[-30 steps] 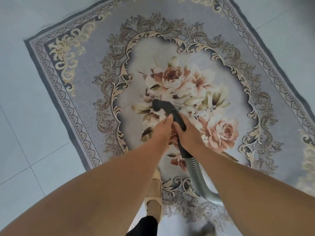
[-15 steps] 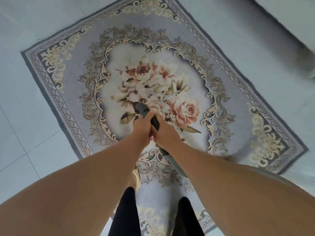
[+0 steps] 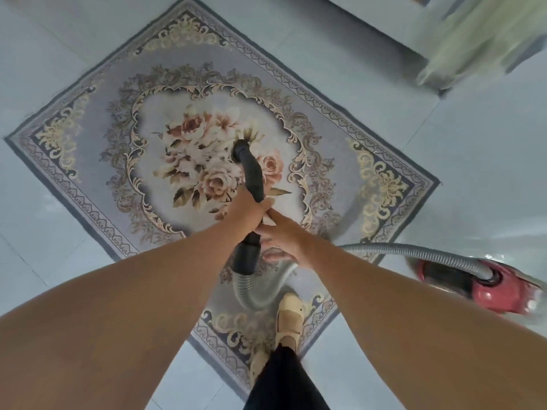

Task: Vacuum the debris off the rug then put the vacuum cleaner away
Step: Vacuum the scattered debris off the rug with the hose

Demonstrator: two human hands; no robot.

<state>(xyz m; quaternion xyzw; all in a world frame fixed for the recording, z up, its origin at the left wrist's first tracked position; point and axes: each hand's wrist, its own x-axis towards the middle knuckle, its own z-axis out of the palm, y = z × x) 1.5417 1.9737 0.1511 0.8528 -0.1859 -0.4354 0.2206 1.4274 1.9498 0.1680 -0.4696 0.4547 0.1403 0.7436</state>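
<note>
In the head view, one black wand [image 3: 251, 170] is being gripped by both hands: the left hand [image 3: 245, 211] is being closed round its middle, and the right hand [image 3: 284, 235] is being curled against it just below. Its mouth is being held over the bouquet at the centre of the one rug [image 3: 88, 161] on the tiled floor [image 3: 473, 143]. One grey hose [image 3: 399, 251] is being led to one red vacuum cleaner [image 3: 497, 288], newly showing at the right since half a second ago. Two beige shoes [image 3: 290, 318] are being kept at the rug's near edge.
</note>
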